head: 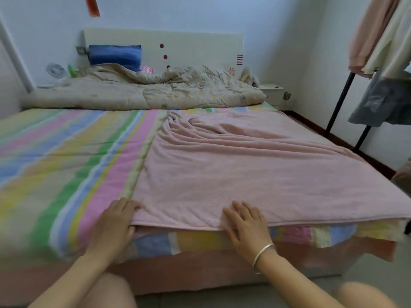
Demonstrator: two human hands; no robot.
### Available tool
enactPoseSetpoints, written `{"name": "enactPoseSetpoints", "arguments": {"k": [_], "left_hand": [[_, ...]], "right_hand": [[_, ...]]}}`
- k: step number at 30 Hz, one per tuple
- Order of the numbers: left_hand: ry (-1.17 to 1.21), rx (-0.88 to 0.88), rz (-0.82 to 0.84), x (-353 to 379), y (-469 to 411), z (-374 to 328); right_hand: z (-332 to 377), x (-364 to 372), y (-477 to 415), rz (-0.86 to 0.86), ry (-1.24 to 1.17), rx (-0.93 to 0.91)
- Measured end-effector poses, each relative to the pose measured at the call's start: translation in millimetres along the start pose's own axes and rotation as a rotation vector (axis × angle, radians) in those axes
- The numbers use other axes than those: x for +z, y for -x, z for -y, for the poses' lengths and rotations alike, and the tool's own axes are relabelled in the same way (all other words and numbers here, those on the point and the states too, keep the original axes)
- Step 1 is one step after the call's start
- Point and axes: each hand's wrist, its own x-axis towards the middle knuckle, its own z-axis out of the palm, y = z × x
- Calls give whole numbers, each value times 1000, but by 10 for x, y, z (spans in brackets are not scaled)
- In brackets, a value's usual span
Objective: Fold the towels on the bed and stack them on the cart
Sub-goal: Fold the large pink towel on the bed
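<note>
Pink terry towel (255, 174) is spread flat on the right half of the pastel-striped bed sheet (66, 163), wrinkled toward its far-left corner. Its near-left corner is pinched by the left hand (115, 221), fingers on top and thumb under the hem. The near edge is pressed by the right hand (244, 225), fingers straight and splayed. Crumpled beige quilt (144, 90) is bunched at the headboard end.

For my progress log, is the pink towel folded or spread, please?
Spread: the pink towel lies flat across the bed, wrinkled farther back.
</note>
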Motion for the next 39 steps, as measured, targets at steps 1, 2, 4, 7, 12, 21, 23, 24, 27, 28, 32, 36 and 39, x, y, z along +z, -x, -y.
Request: {"name": "enactPoseSetpoints", "arguments": {"k": [1,2,4,7,12,21,23,24,27,28,32,36,39], "left_hand": [[-7,-111,13,-58,33,15],[-3,-218,36,-103,57,2],[-10,-357,90,-156,86,-62],[-2,-355,6,-166,120,-145],[-64,-207,-47,-259,287,-7],[0,-112,107,-108,235,-408],[117,-83,168,-177,115,-705],[183,-53,162,-180,36,-855],[395,21,161,-114,-226,-1317],[424,30,171,-66,-320,-1454],[432,40,132,181,-789,-1905],[405,85,117,507,-1407,-2343],[397,77,102,773,-1904,-2678]], "right_hand": [[72,-19,-39,-10,-16,-34],[160,-36,-77,-37,-29,-74],[376,-39,-159,-116,-74,-184],[699,-33,-244,-218,-131,-354],[911,15,-318,-277,-126,-466],[537,-73,-155,53,-413,-380],[383,-155,-135,17,-495,-287],[291,-183,-138,-7,-496,-246],[-86,-287,-135,-52,-444,-93],[-253,-306,-137,-52,-414,-30],[-960,-352,-157,-11,-302,178],[-1605,-293,-342,-16,-258,274],[-2017,-241,-661,-91,-231,264]]}}
